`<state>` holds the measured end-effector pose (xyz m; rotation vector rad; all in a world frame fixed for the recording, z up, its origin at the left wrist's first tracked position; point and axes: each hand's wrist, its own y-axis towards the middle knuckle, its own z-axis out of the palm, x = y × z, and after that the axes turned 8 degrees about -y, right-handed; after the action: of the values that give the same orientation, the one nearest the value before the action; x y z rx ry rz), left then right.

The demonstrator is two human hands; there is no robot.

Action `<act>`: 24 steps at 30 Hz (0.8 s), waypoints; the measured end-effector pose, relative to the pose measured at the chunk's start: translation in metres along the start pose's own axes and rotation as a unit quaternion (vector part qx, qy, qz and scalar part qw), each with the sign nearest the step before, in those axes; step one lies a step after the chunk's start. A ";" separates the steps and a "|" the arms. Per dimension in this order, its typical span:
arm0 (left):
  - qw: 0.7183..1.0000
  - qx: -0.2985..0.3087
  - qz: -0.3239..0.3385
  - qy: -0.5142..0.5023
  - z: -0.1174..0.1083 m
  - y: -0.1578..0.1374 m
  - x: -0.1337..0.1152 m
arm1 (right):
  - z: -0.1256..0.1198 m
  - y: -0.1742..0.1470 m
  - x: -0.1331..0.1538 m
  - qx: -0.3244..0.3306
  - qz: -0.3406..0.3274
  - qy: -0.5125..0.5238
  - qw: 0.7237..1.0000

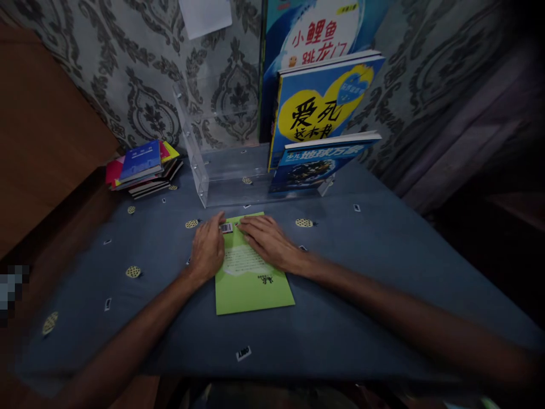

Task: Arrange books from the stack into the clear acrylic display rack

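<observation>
Our left hand (pixel 206 247) lies loosely curled at the left edge of the green book (pixel 251 295); our right hand (pixel 272 241) rests nearly flat over its upper right, and neither seems to grip it. The book lies on the blue tablecloth (pixel 170 335), barcode (pixel 226 228) up, just before the clear rack (pixel 198 169). We appear to be steadying it; lifting would call for fingertips under an edge.
</observation>
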<state>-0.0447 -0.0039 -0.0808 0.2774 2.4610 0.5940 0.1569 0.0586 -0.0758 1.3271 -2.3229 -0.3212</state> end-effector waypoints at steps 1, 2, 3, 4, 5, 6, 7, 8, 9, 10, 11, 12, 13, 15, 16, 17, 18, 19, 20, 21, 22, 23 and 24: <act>1.000 0.004 0.001 0.011 -0.001 0.000 -0.001 | 0.002 0.003 0.000 0.010 0.003 -0.008 1.000; 1.000 0.009 0.002 0.021 -0.002 0.000 -0.001 | 0.003 0.004 -0.001 0.018 0.010 -0.016 1.000; 0.999 0.015 0.001 0.031 -0.002 0.000 -0.001 | 0.004 0.003 -0.004 0.021 0.021 -0.024 0.999; 0.999 0.022 0.000 0.040 -0.003 0.001 -0.001 | 0.004 0.002 -0.008 0.021 0.035 -0.030 0.999; 0.998 0.029 -0.001 0.047 -0.003 0.001 -0.001 | 0.004 -0.001 -0.013 0.016 0.049 -0.035 0.998; 0.998 0.036 -0.002 0.054 -0.004 0.001 -0.002 | 0.003 -0.005 -0.019 0.009 0.064 -0.037 0.997; 0.997 0.042 -0.003 0.061 -0.004 0.001 -0.002 | 0.002 -0.009 -0.025 0.001 0.078 -0.036 0.996; 0.997 0.048 -0.003 0.068 -0.004 0.001 -0.003 | 0.001 -0.013 -0.030 -0.005 0.090 -0.032 0.995; 0.996 0.053 -0.003 0.075 -0.005 0.001 -0.005 | 0.000 -0.017 -0.034 -0.008 0.096 -0.025 0.995; 0.995 0.059 -0.002 0.082 -0.005 0.001 -0.006 | -0.001 -0.019 -0.038 -0.009 0.098 -0.017 0.995; 0.994 0.066 0.000 0.090 -0.006 0.001 -0.008 | -0.002 -0.022 -0.040 -0.008 0.098 -0.011 0.995; 0.993 0.074 0.002 0.097 -0.006 0.001 -0.009 | -0.003 -0.023 -0.042 -0.008 0.097 -0.007 0.995; 0.991 0.082 0.006 0.105 -0.007 0.001 -0.010 | -0.003 -0.024 -0.043 -0.008 0.095 -0.005 0.995; 0.988 0.104 0.021 0.116 -0.007 0.002 -0.011 | -0.003 -0.023 -0.042 -0.010 0.093 -0.006 0.996; 0.985 0.116 0.032 0.120 -0.007 0.002 -0.011 | -0.003 -0.023 -0.042 -0.011 0.093 -0.006 0.996; 0.983 0.126 0.044 0.122 -0.007 0.002 -0.011 | -0.002 -0.023 -0.042 -0.011 0.091 -0.005 0.996; 0.982 0.136 0.055 0.123 -0.007 0.003 -0.010 | -0.002 -0.022 -0.042 -0.010 0.091 -0.004 0.996; 0.980 0.142 0.064 0.124 -0.007 0.003 -0.009 | -0.002 -0.022 -0.042 -0.009 0.090 -0.005 0.996; 0.979 0.146 0.070 0.124 -0.006 0.003 -0.008 | -0.002 -0.022 -0.042 -0.009 0.090 -0.006 0.996; 0.978 0.149 0.073 0.124 -0.006 0.003 -0.006 | -0.002 -0.022 -0.042 -0.009 0.091 -0.007 0.996; 0.978 0.151 0.074 0.123 -0.005 0.003 -0.005 | -0.002 -0.022 -0.042 -0.009 0.091 -0.008 0.996; 0.978 0.154 0.075 0.120 -0.005 0.003 -0.004 | -0.002 -0.022 -0.042 -0.010 0.091 -0.009 0.996; 0.978 0.157 0.076 0.117 -0.004 0.003 -0.003 | -0.001 -0.022 -0.042 -0.011 0.091 -0.008 0.996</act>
<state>-0.0443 -0.0041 -0.0744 0.5529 2.7788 0.3092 0.1928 0.0831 -0.0946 1.0959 -2.4253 -0.2999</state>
